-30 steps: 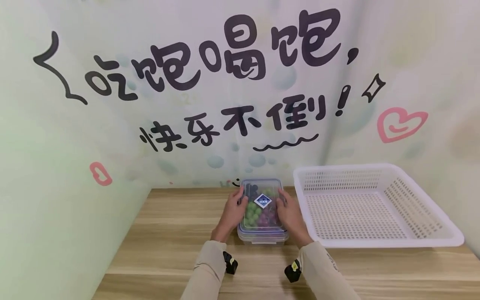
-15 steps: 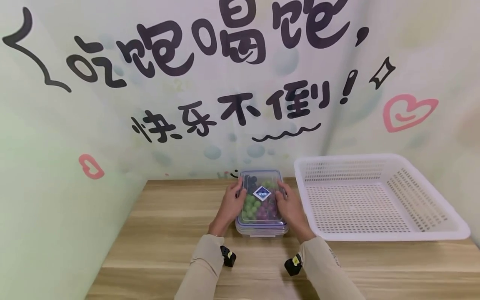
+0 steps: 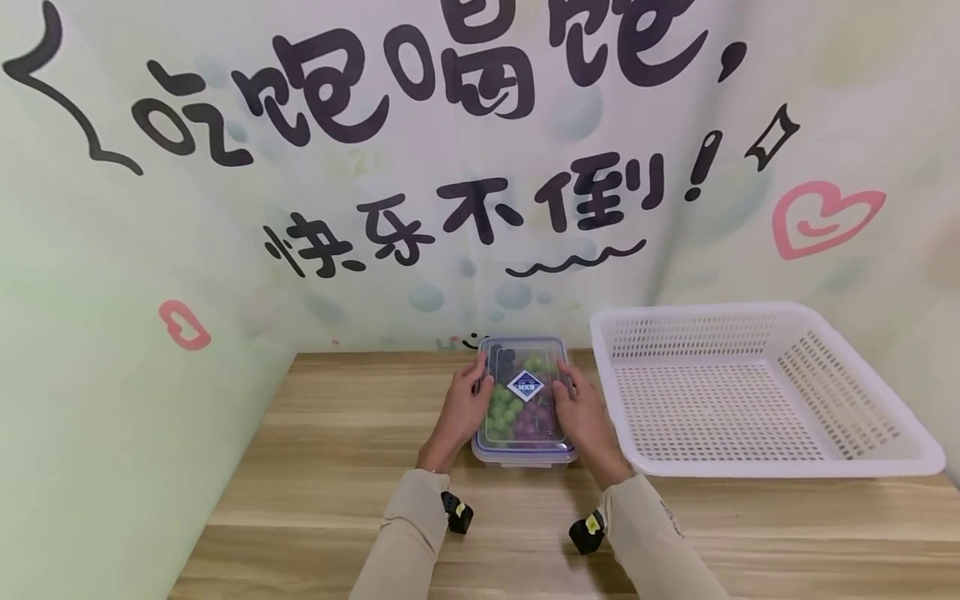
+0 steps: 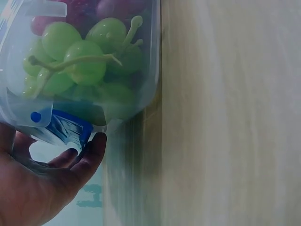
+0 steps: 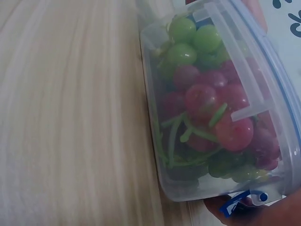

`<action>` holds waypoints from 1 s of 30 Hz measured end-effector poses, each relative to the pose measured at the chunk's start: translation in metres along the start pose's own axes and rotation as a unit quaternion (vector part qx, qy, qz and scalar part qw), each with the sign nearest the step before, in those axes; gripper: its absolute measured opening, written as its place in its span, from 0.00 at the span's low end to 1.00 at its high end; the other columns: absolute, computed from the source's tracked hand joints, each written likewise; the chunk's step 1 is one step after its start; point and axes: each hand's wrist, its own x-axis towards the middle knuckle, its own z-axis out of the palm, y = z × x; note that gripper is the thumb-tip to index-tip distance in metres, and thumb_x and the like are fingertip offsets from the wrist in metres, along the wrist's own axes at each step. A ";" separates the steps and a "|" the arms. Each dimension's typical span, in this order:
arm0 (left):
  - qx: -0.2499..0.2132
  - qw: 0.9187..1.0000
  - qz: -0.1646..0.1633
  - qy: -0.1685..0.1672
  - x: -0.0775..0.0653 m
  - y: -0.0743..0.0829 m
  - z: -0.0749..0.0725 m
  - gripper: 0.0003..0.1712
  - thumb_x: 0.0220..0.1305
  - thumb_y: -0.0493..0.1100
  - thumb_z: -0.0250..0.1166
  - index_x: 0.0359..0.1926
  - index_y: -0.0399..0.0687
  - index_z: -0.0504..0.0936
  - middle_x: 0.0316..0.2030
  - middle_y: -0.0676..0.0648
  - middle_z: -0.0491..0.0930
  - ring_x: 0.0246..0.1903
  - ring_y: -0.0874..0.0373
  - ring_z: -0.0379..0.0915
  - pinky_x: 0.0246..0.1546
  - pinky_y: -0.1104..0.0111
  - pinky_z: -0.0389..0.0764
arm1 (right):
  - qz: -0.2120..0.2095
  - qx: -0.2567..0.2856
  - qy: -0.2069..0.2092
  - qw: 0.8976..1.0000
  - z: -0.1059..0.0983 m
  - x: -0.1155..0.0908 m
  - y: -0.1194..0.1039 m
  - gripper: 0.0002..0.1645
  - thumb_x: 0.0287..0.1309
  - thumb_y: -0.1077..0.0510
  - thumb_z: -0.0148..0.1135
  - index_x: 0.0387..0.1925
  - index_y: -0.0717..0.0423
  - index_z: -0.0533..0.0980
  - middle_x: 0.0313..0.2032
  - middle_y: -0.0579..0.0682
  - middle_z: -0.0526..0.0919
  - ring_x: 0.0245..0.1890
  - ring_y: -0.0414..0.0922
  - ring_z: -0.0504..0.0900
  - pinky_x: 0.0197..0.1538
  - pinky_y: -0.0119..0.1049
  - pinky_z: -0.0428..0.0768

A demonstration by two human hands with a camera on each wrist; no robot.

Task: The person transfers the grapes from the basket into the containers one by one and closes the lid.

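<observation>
A clear lidded food container (image 3: 525,450) with a blue seal and a diamond label (image 3: 526,385) stands on the wooden table. Through its lid show green grapes (image 3: 504,412), red grapes (image 3: 534,419) and dark grapes at the far left. My left hand (image 3: 459,414) grips the container's left side, thumb by the lid's edge. On the opposite side, my right hand (image 3: 588,422) holds it likewise. In the left wrist view, fingers (image 4: 91,157) curl at a side clip (image 4: 70,127) with blue edging. A similar clip (image 5: 235,202) appears by the right fingers, which are partly hidden.
To the right, close to my right hand, sits a white perforated plastic basket (image 3: 787,467). Behind the table (image 3: 352,417) hangs a printed wall cloth (image 3: 420,325). Small black cameras (image 3: 459,512) are strapped at both wrists.
The head view has shifted, so table, container and basket appear higher in it. Less of the container's near wall shows now. Both hands keep their places on its sides.
</observation>
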 end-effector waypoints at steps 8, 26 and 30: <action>0.011 1.000 -0.011 -0.007 0.001 0.007 -0.005 0.32 0.77 0.45 0.51 0.77 0.52 0.55 0.74 0.29 0.50 0.72 0.36 0.51 0.69 0.45 0.60 | 0.016 0.025 -0.002 1.000 -0.003 0.001 -0.007 0.41 0.73 0.54 0.49 0.79 0.49 0.45 0.73 0.68 0.58 0.71 0.65 0.60 0.71 0.59 0.60; 0.019 0.993 -0.112 0.039 -0.005 0.008 0.004 0.45 0.73 0.53 0.55 0.76 0.32 0.47 0.69 0.27 0.59 0.66 0.37 0.62 0.66 0.45 0.65 | 0.085 0.050 0.003 0.995 -0.007 -0.003 -0.005 0.45 0.70 0.52 0.54 0.75 0.71 0.46 0.69 0.76 0.58 0.70 0.67 0.60 0.72 0.58 0.59; 0.021 0.994 -0.101 0.041 -0.004 0.009 0.004 0.38 0.74 0.51 0.55 0.73 0.31 0.56 0.62 0.30 0.69 0.57 0.42 0.71 0.59 0.48 0.73 | 0.089 0.060 -0.001 0.994 -0.007 -0.002 -0.006 0.38 0.70 0.53 0.55 0.70 0.72 0.55 0.63 0.75 0.66 0.64 0.65 0.69 0.67 0.58 0.67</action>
